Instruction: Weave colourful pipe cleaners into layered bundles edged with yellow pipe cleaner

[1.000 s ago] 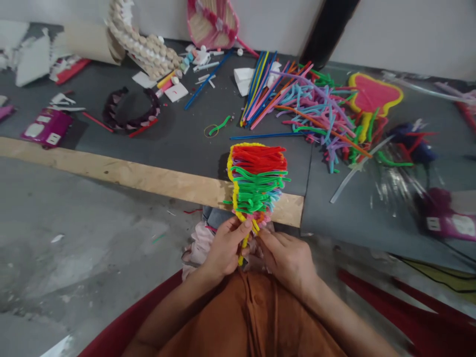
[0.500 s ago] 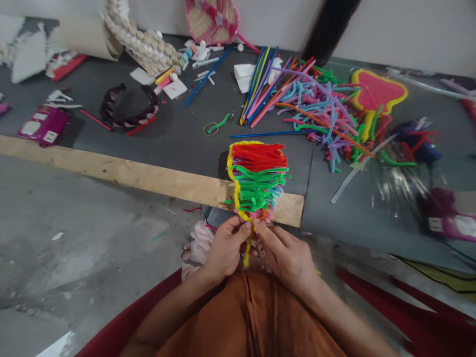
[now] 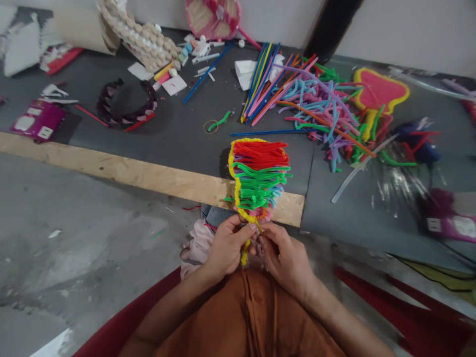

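Observation:
I hold a pipe-cleaner craft upright in front of me: a yellow fuzzy outline filled with red strands on top, green in the middle, pink and orange at the bottom. My left hand is closed round its yellow stem just under the filled part. My right hand pinches the strands at the bottom right of the craft, fingertips touching those of the left hand. Both hands rest above my orange-clothed lap.
A grey mat on a wooden board carries a heap of loose coloured pipe cleaners, a pink-and-yellow finished craft, a dark headband, purple packets, paper scraps. Bare concrete floor lies to the left.
The craft stays upright with barely any shift. My right hand's fingers have curled in closer to the craft's lower end, meeting the left hand. The view has tilted slightly.

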The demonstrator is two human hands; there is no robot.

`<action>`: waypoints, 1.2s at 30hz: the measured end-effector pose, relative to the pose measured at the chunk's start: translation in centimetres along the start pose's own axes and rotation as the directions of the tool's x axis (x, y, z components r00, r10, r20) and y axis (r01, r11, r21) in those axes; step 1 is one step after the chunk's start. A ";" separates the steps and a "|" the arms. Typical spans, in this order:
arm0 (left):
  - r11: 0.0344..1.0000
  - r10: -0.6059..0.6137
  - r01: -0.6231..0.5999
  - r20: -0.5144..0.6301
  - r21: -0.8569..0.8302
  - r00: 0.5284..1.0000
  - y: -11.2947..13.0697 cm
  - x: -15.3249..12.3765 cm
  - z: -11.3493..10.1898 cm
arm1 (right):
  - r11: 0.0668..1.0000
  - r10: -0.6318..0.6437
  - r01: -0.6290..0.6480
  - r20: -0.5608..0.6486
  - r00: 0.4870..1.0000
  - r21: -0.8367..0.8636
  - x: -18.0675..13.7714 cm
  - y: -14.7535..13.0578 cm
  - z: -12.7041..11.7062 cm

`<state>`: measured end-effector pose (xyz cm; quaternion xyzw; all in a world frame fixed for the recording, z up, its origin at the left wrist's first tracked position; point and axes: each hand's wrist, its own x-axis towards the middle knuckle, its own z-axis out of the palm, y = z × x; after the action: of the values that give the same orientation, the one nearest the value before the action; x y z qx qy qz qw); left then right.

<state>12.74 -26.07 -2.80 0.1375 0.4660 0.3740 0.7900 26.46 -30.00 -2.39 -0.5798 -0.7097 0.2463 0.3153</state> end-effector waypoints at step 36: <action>0.994 -0.079 0.082 0.047 -0.070 0.996 0.3 0.0 0.3 | 0.948 -0.200 0.155 -0.140 0.970 -0.280 0.9 0.4 -0.7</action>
<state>12.89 -25.85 -2.45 0.0986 0.4399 0.3551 0.8190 27.08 -29.01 -2.08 -0.5692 -0.7568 0.0696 0.3136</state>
